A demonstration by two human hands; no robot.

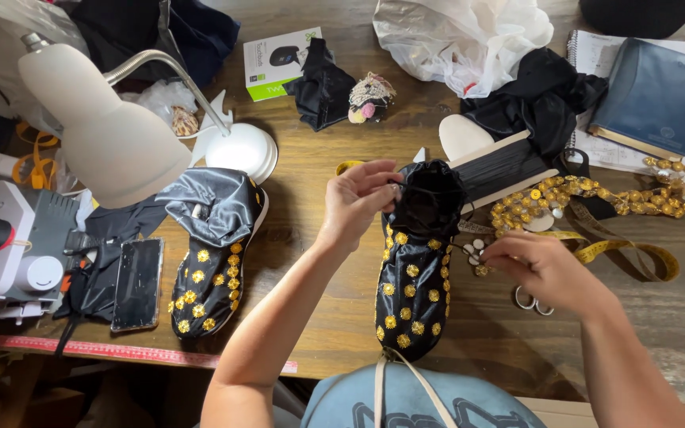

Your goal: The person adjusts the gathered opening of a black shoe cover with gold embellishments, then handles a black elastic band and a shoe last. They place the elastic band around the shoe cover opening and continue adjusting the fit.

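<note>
We are decorating the black fabric shoe (415, 277) lying near the table's middle: our left hand (358, 200) is pinching its collar, while our right hand (537, 265) is pinching small sequins (473, 252) just right of it. Next, careful placement seems needed.

Under your fingers lies a brown wooden table (485, 333). A black slipper with gold sequins (412, 293) rests between your hands, its twin (212, 269) well left of your fingers beside a phone (138, 284). Right of your fingertips sit gold trim (596, 194), a yellow tape measure (628, 252) and a blue notebook (653, 95).
</note>
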